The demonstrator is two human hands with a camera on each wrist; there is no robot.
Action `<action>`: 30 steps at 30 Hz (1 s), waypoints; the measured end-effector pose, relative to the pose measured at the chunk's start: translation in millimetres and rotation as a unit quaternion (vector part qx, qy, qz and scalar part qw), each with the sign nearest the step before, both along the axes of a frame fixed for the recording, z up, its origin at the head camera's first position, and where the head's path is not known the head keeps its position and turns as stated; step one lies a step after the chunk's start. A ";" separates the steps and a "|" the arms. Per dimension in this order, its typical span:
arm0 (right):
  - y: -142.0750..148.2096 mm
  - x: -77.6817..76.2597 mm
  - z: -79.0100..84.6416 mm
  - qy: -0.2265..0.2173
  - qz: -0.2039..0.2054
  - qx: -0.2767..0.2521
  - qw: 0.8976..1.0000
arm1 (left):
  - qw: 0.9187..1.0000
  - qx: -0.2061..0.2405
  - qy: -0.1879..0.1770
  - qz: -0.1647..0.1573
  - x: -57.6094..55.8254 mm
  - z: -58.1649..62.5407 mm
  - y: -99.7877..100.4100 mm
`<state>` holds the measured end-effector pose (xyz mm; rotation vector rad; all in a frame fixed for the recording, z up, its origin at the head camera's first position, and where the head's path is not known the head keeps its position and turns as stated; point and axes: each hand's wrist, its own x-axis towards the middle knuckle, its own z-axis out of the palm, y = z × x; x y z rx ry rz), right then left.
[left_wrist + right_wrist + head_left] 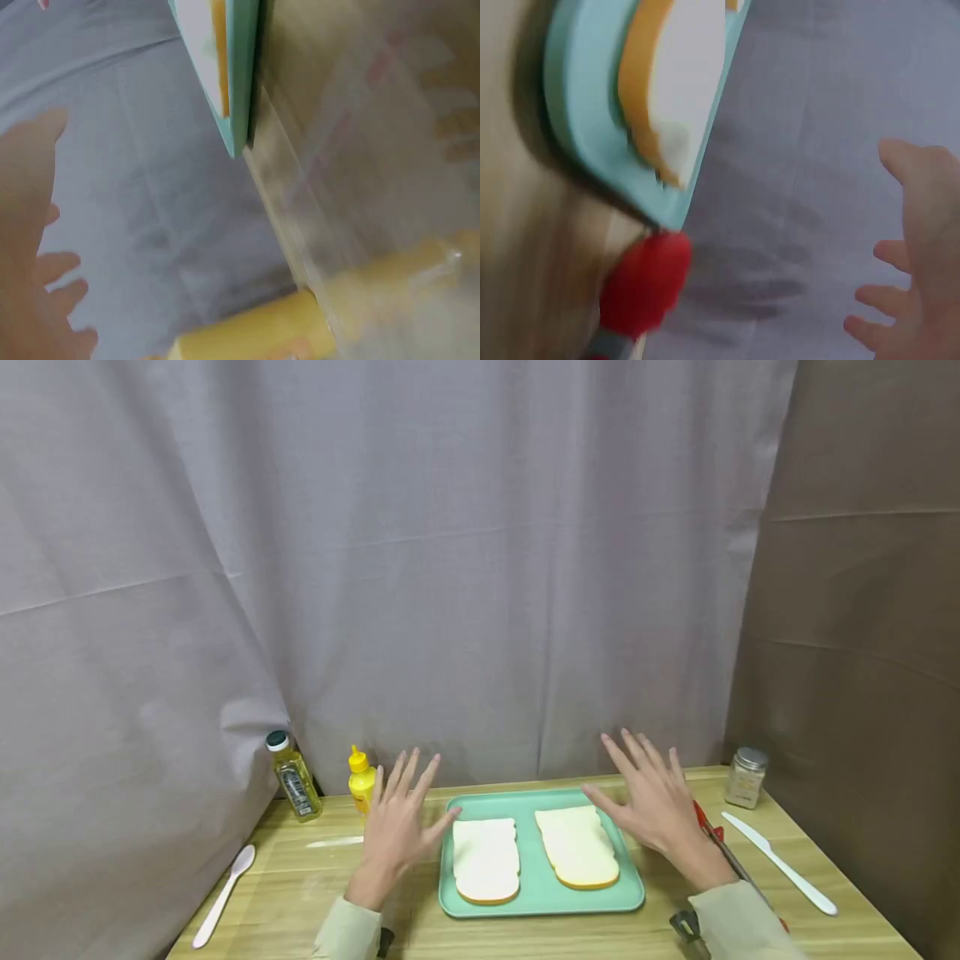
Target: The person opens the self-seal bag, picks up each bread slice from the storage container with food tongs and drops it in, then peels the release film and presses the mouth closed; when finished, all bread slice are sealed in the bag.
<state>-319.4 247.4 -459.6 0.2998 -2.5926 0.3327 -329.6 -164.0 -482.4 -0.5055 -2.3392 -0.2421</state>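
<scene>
A green tray (pixel 528 852) lies on the wooden table with two bread slices on it. In the head view the left bread slice (pixel 486 860) is paler, and the right bread slice (pixel 577 847) sits slightly turned. My left hand (pixel 401 818) hovers palm down at the tray's left edge, fingers spread, holding nothing. Just beyond it stands a yellow squeeze bottle (pixel 362 777), partly covered by the fingers. Over the tray's right side my right hand (pixel 648 797) is raised with fingers apart and nothing in it. Red-tipped tongs (pixel 646 285) lie beside the tray, partly hidden under the right forearm.
At the left are a dark-capped oil bottle (pixel 296 781) and a white spoon (pixel 225 893). A white utensil (pixel 333 842) lies partly behind the left hand. On the right are a glass shaker (pixel 746 778) and a white knife (pixel 783 864). Grey curtains (pixel 480 568) rise behind the table.
</scene>
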 end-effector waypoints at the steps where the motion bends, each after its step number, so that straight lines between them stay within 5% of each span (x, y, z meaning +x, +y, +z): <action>1: -5.5 1.4 -1.5 0.009 0.011 -0.006 1.000 | 1.000 0.009 0.007 -0.013 2.3 0.1 -5.0; 8: -59.7 17.1 -13.9 0.030 0.111 -0.049 0.992 | 0.996 0.052 0.019 -0.076 23.3 -4.0 -52.9; 16: -136.0 38.0 -29.1 -0.057 0.226 -0.031 0.972 | 0.992 0.054 -0.082 -0.084 46.5 -19.4 -103.1; 23: -196.9 45.7 -41.8 -0.120 0.296 -0.006 0.948 | 0.985 0.067 -0.135 -0.082 57.8 -30.3 -120.8; 30: -240.0 46.8 -49.4 -0.142 0.321 0.040 0.936 | 0.974 0.035 -0.196 -0.108 59.7 -35.9 -129.1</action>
